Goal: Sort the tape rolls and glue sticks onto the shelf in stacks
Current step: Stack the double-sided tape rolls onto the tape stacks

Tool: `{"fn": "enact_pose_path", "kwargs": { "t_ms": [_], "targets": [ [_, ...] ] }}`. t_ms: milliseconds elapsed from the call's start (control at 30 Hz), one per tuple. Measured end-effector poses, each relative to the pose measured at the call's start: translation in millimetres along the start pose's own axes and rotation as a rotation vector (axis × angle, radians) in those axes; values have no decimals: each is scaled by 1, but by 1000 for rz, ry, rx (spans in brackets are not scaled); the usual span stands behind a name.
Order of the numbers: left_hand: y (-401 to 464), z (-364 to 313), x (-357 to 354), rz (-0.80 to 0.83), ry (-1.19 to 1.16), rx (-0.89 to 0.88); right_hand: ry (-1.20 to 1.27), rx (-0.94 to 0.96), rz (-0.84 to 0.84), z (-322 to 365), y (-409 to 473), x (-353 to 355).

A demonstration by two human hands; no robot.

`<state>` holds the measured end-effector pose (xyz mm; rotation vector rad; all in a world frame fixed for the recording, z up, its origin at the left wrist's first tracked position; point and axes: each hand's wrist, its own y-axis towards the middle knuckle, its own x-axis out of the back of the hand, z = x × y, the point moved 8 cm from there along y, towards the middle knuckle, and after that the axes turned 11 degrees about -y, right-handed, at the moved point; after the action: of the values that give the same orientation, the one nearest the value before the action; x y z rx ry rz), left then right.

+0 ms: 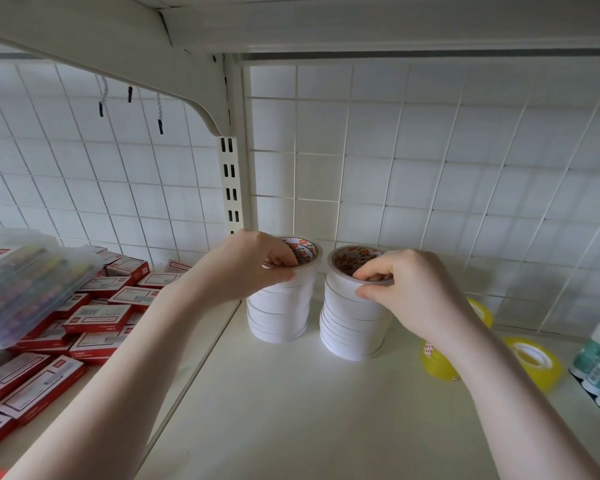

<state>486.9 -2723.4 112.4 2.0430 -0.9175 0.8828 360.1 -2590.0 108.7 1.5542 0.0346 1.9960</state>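
Both hands pinch top rolls: the left hand (253, 265) grips the rim of the left stack of white paper-tape rolls (279, 306), fingers hooked inside the core, and the right hand (402, 285) does likewise on the right stack of white tape rolls (352, 323), just beside it at 3 o'clock. Both stacks stand upright on the cream metal shelf (274, 410). Yellow translucent tape rolls (534, 362) lie at 4 o'clock; red flat cardboard boxes (97, 317) are piled at 9 o'clock.

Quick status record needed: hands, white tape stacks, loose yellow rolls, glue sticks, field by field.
left hand: grips top roll of left white tape stack, fingers inside core
right hand: pinches top roll of right white tape stack
stacks: upright, side by side on cream shelf
yellow tape rolls: loose, right of the stacks
teal-labelled glue sticks: far right edge
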Motion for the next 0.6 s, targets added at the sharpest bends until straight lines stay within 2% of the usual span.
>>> {"fn": "enact_pose_path", "kwargs": {
  "t_ms": [467, 600],
  "targets": [
    [4, 2, -2, 43, 30, 50, 50, -4, 9, -4, 2, -1],
    [2, 1, 3, 11, 25, 51, 51, -5, 4, -4, 2, 0]
  ]
}}
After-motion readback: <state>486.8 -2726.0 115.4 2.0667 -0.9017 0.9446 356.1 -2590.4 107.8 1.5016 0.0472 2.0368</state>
